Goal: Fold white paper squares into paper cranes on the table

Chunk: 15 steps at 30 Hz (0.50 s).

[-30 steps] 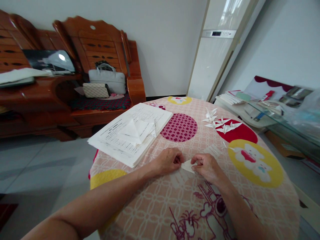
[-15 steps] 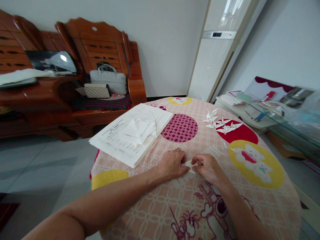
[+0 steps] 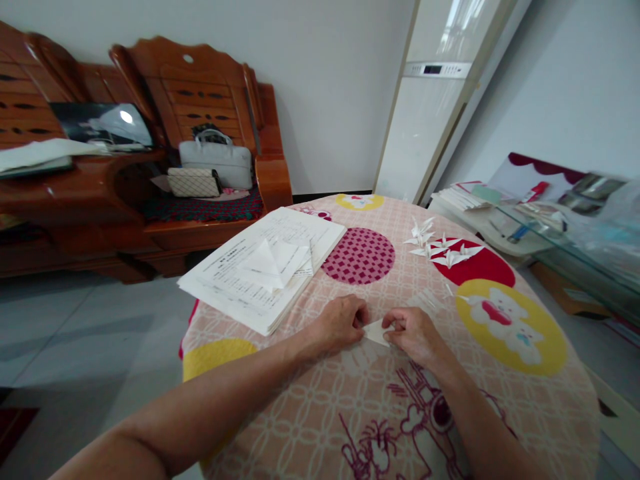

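A small folded piece of white paper lies low over the table between my two hands. My left hand is closed at its left corner, with thumb and bent fingers on the edge. On the other side, my right hand pinches the right part of the paper between thumb and fingers. The fingers hide both ends of the folds. Several folded paper cranes sit together farther back on the right of the table.
A stack of printed sheets lies at the table's left, with folded white paper pieces on top. The round table wears a patterned tablecloth. Behind stands a wooden chair with bags; a cluttered glass shelf is at right.
My left hand has drawn slightly left, and its thumb has pulled back, so more of the folded paper shows. My right hand keeps its pinch in nearly the same spot.
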Motion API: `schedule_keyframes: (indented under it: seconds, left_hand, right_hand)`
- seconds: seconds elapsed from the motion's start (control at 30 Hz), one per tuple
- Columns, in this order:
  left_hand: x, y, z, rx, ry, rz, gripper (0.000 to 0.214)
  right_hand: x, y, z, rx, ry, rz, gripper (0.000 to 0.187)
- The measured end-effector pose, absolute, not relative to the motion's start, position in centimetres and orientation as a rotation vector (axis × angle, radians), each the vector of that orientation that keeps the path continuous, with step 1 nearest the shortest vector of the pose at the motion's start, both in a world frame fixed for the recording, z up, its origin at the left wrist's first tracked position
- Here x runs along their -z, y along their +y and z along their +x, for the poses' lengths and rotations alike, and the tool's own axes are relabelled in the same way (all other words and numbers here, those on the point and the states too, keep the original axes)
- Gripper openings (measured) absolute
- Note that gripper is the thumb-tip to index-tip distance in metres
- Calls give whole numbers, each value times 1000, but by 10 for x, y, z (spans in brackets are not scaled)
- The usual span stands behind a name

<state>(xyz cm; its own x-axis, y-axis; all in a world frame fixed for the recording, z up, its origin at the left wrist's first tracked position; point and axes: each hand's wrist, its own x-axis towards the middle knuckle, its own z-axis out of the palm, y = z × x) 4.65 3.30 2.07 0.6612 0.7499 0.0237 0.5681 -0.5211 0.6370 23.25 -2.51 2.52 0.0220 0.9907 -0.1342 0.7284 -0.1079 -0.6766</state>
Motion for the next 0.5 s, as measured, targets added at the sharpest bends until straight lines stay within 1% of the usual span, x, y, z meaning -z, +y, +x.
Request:
schedule_keyframes:
  seconds: [0.3, 0.4, 0.5]
  left_hand:
    - [-18, 34, 39, -519, 891, 2272, 31]
    - [-20, 28, 39, -595, 716, 2369, 34]
    - [-21, 23, 40, -539, 461, 2461, 29]
  right_hand:
    - [-27, -25, 232, -837, -1749, -1905, 14]
    - [-26, -24, 233, -811, -1760, -1875, 14]
    - [-24, -24, 234, -784, -1771, -1850, 13]
